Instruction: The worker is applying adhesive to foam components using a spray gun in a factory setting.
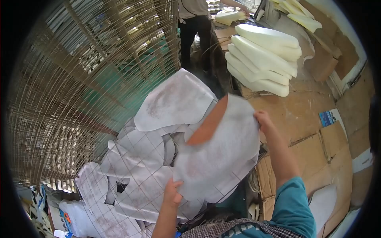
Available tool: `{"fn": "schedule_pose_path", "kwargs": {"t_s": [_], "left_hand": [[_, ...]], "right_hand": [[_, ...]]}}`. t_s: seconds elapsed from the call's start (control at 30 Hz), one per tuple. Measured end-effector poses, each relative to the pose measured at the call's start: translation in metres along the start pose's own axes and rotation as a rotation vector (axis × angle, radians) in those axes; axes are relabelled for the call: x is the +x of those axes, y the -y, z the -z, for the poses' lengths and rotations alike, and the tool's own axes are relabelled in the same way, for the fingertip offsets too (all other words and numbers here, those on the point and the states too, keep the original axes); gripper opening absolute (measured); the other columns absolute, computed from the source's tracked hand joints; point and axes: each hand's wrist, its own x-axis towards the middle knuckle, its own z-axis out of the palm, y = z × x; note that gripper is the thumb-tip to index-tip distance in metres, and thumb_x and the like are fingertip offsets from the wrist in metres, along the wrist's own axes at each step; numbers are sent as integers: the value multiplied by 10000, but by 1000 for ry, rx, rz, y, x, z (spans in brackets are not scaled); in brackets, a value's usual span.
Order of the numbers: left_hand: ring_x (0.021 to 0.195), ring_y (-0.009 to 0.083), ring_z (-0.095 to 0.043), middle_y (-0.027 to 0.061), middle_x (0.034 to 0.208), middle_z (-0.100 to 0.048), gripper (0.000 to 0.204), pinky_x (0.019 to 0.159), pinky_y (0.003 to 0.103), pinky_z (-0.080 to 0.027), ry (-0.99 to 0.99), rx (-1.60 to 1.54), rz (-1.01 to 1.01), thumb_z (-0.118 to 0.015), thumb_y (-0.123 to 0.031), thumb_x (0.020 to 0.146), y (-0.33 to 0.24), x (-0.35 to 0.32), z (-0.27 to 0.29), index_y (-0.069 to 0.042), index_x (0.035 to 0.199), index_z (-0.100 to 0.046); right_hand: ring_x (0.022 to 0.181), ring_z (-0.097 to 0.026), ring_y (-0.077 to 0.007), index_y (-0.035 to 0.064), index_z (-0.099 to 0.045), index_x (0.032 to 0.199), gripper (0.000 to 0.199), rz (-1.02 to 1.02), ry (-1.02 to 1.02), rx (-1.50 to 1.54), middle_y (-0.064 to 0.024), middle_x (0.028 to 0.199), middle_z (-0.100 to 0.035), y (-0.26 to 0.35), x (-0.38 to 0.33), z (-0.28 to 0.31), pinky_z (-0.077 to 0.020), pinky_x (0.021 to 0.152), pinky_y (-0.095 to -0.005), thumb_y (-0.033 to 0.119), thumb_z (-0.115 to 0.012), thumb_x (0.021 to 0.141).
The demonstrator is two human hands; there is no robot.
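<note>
Between my two hands is a large cut piece of leather-like sheet (222, 146), pale grey on its back. Its far left edge folds over and shows an orange-brown face. My right hand (262, 120) grips its right edge near the far end, fingers closed. At the near left edge, my left hand (173, 192) pinches the sheet with the thumb on top. Under and beside it, several similar pale pieces lie overlapped on a wire mesh rack (137, 168). Some carry reddish-brown smudges. One broad pale piece (174, 101) lies at the far end of the rack.
To the right stands a cardboard-covered table (301, 115) with a stack of cream foam pads (264, 59). Another pale piece (323, 206) lies near its front. Tall wire racks (91, 79) line the left. Beyond, another person (195, 27) stands at the table. A plastic bag (79, 218) sits lower left.
</note>
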Motion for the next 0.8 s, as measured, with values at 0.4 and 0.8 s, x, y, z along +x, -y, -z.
{"fn": "schedule_pose_path", "kwargs": {"t_s": [0.4, 0.8], "left_hand": [[1036, 333, -418, 132, 1057, -490, 512, 889, 438, -329, 12, 1700, -1026, -598, -56, 618, 9, 72, -53, -38, 1113, -468], [1018, 307, -422, 93, 1050, -479, 466, 845, 429, -352, 241, 1901, -1103, -611, -35, 622, -9, 122, -48, -77, 1069, -487]], "right_hand": [[761, -519, -136, 83, -513, 1099, 368, 96, -101, -151, -33, 845, -573, -28, -46, 12, -424, 678, -286, 179, -613, 758], [913, -565, -244, 62, -409, 1211, 522, 394, -46, -252, -170, 1003, -575, -42, -82, 7, -454, 778, -333, 53, -600, 725]]}}
